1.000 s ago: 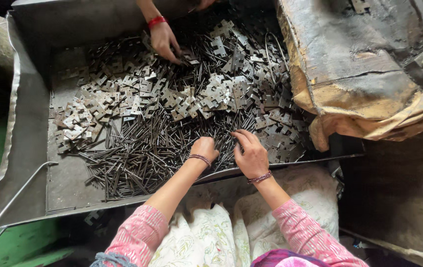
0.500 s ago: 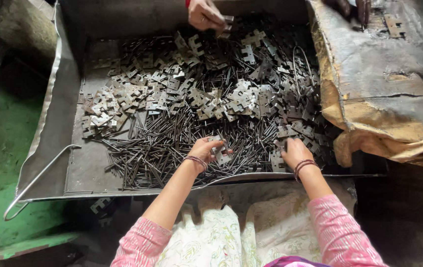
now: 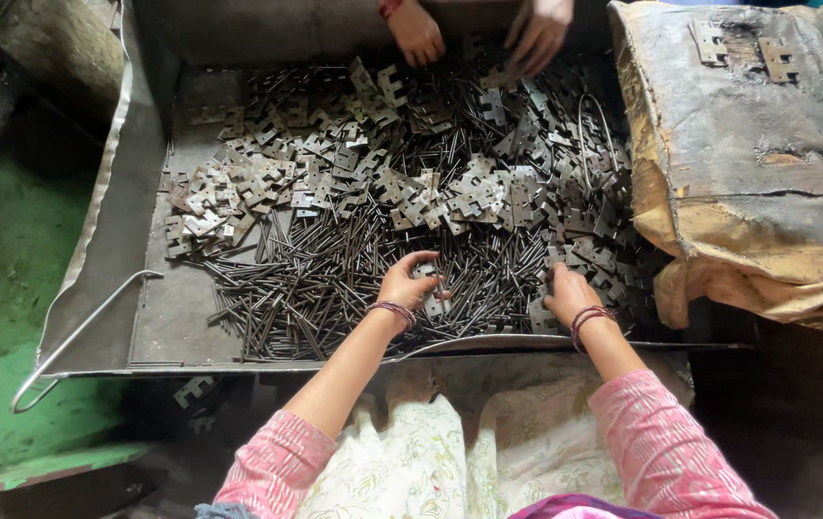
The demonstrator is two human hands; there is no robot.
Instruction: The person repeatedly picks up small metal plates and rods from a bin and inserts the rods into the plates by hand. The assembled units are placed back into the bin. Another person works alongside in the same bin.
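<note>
Resting in tray (image 3: 94, 279): left hand (image 3: 409, 284) pinching hinge plate (image 3: 428, 272), right hand (image 3: 570, 293) closed on pins (image 3: 334, 288).

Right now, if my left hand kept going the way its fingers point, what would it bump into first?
Probably the dark metal pins beneath your left hand, then the flat hinge plates beyond them in the tray; depth is hard to judge.

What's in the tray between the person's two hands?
In the head view, dark metal pins and a few hinge plates lie between the left hand and right hand.
</note>
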